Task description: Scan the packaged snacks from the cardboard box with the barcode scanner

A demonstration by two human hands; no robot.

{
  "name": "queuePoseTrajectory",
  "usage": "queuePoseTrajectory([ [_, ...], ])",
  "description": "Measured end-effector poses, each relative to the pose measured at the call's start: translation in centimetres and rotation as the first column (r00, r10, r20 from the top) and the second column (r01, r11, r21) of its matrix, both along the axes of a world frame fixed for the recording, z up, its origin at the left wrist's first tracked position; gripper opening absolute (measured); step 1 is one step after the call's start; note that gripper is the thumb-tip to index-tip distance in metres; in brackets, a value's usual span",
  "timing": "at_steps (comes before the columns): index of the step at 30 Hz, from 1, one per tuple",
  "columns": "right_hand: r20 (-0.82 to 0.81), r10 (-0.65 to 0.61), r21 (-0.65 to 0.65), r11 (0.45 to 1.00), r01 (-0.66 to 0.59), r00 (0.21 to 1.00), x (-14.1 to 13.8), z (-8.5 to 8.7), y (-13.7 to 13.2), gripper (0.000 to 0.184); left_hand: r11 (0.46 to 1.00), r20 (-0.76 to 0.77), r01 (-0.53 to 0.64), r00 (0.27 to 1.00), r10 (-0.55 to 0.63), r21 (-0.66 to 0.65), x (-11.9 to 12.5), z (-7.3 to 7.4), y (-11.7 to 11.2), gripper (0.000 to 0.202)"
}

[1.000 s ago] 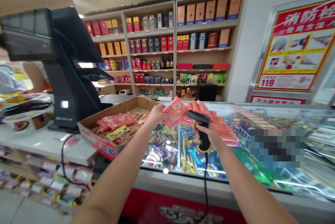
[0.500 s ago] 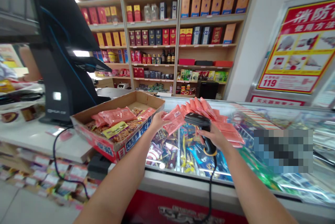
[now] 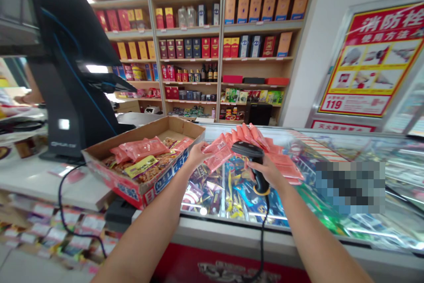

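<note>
My left hand (image 3: 196,155) is closed on a pink snack packet (image 3: 217,151), held just above the glass freezer lid. My right hand (image 3: 266,171) grips a black handheld barcode scanner (image 3: 252,159), its head close beside the packet and its cable hanging down over the counter front. Behind the scanner, several more pink packets (image 3: 281,159) lie fanned out on the glass. To the left sits an open cardboard box (image 3: 139,186) with pink and yellow snack packets inside.
A black checkout terminal (image 3: 66,75) stands on the white counter at left. The glass-topped freezer (image 3: 331,212) full of wrapped goods stretches right. Shelves of boxed goods (image 3: 212,49) line the back wall, and a red fire-hydrant poster (image 3: 371,62) hangs at right.
The packet in my left hand has come down from a raised position to just over the glass. The scanner stays in my right hand. The view has shifted slightly.
</note>
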State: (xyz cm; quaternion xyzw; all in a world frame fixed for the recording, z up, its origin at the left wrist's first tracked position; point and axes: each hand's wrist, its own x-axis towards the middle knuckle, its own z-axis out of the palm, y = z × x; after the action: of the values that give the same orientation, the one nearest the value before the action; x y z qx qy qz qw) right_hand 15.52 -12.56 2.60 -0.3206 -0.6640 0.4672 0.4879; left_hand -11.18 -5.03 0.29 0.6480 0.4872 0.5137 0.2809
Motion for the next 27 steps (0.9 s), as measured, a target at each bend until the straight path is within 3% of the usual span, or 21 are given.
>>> queuePoseTrajectory([
  [4,-0.111,-0.034,-0.018,0.999,0.032,0.993,-0.2,0.5,-0.2,0.018,0.995,0.217,0.050,0.976,-0.030,-0.087,1.2,0.3,-0.8,0.044],
  [7,-0.217,-0.073,-0.062,0.996,0.061,0.973,0.2,1.0,-0.4,0.020,0.984,0.284,0.120,0.956,-0.077,-0.135,2.7,0.9,-1.2,0.049],
  [11,-0.306,-0.158,-0.096,0.986,0.134,0.939,2.5,2.3,-1.3,0.025,0.960,0.161,0.239,0.963,-0.216,-0.144,6.1,2.5,-1.1,0.042],
  [16,-0.380,-0.319,-0.037,0.943,0.330,0.868,6.8,3.5,-3.5,0.025,0.931,-0.034,0.353,0.933,-0.357,-0.086,12.4,5.0,0.8,0.030],
  [19,-0.385,-0.352,-0.030,0.929,0.369,0.853,8.9,3.3,-4.8,0.026,0.958,-0.309,0.286,0.909,-0.280,-0.029,16.1,5.7,1.9,0.025],
  [22,-0.393,-0.358,-0.035,0.926,0.376,0.847,10.2,2.8,-5.8,0.027,0.981,-0.586,0.171,0.805,-0.086,0.091,18.5,5.4,1.9,0.034],
  [25,-0.394,-0.369,-0.054,0.923,0.380,0.842,10.7,2.5,-6.6,0.028,0.978,-0.700,0.117,0.713,0.040,0.175,19.6,4.9,0.9,0.038],
  [27,-0.390,-0.372,-0.058,0.923,0.380,0.843,10.7,2.4,-6.8,0.029,0.972,-0.715,0.101,0.695,0.082,0.210,19.5,4.7,0.1,0.034],
])
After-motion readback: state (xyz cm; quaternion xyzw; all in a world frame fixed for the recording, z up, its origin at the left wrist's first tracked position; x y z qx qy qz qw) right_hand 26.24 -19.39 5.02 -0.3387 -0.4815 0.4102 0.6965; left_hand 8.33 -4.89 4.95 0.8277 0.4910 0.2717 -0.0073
